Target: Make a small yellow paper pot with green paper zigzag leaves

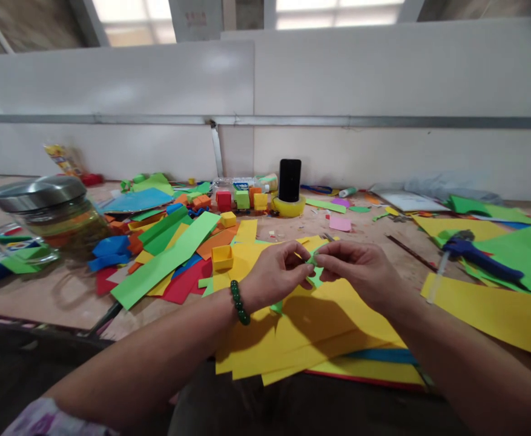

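Observation:
Both hands meet over a pile of yellow paper sheets (324,321), pinching a small piece of green paper (313,260) between them. My left hand (277,272), with a dark green bead bracelet (238,303) at the wrist, holds it from the left with closed fingertips. My right hand (360,263) grips it from the right between thumb and fingers. The fingers partly cover the piece, so its full shape is hidden. Just left of my left hand sits a small open yellow paper box (222,257).
A lidded glass jar (51,212) stands at left beside heaped coloured paper strips (169,257). Small paper cubes (242,198) line the back near a phone (289,180) in a yellow holder (289,208). A blue-handled glue gun (478,257) lies at right.

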{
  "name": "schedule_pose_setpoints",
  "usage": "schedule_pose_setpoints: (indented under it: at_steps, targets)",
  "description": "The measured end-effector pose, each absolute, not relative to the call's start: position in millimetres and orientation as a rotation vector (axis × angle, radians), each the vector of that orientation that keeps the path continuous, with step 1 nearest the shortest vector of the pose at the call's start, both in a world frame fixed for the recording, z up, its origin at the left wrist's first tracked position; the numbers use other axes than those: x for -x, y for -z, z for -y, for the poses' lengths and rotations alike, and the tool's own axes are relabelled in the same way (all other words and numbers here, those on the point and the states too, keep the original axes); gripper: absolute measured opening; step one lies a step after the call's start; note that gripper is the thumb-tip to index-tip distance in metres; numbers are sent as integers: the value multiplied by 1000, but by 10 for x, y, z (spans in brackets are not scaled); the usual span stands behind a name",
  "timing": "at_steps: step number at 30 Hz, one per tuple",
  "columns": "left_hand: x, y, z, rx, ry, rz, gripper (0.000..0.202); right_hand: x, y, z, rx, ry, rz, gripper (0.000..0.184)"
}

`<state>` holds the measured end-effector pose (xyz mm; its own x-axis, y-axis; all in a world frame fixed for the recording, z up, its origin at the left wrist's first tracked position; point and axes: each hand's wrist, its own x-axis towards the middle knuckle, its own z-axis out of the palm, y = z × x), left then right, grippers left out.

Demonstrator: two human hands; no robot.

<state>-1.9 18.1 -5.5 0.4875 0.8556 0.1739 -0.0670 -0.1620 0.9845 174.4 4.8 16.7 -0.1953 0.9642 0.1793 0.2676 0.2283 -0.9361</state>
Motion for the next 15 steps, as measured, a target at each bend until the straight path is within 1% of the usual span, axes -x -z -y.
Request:
schedule_pose_setpoints:
  at_steps: [5, 12, 15]
  targets:
    - [9, 92, -186, -1518, -966, -652, 23, -1755, -170, -51, 1159, -1026, 1729, 23]
    - [-10, 141, -176, -1556, -988, -649, 30, -1778, -155, -45, 1222, -805, 1989, 20]
    - [-6, 123, -171, -1551, -969, -681, 28, -1793, -142, -45, 1231, -746, 2048, 18]
